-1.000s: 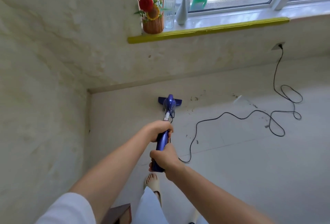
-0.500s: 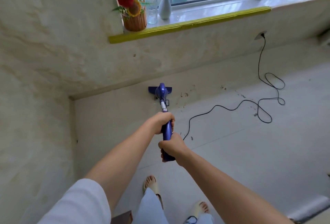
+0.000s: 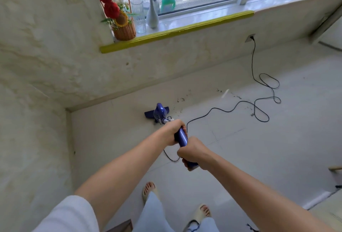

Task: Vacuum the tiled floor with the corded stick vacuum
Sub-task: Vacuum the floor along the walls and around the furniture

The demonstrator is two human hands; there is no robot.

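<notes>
Both hands grip the blue stick vacuum [image 3: 160,113] by its handle, the left hand [image 3: 173,133] higher up the shaft and the right hand [image 3: 192,153] curled round the end nearest the body. Its floor head rests on the tiled floor [image 3: 259,148] near the wall, just beside scattered dark debris [image 3: 180,100]. The black cord [image 3: 259,102] (loosely looped) trails across the tiles up to a wall socket [image 3: 250,37].

1. One wide-angle view only, from a camera worn on the person's head.
2. It looks forward and steeply down along both outstretched arms to the tiled floor [image 3: 240,157].
3. The person's feet sit at the bottom edge, close below the camera.
4. The far wall and window sill [image 3: 175,32] fill the top, bent by the lens.
</notes>
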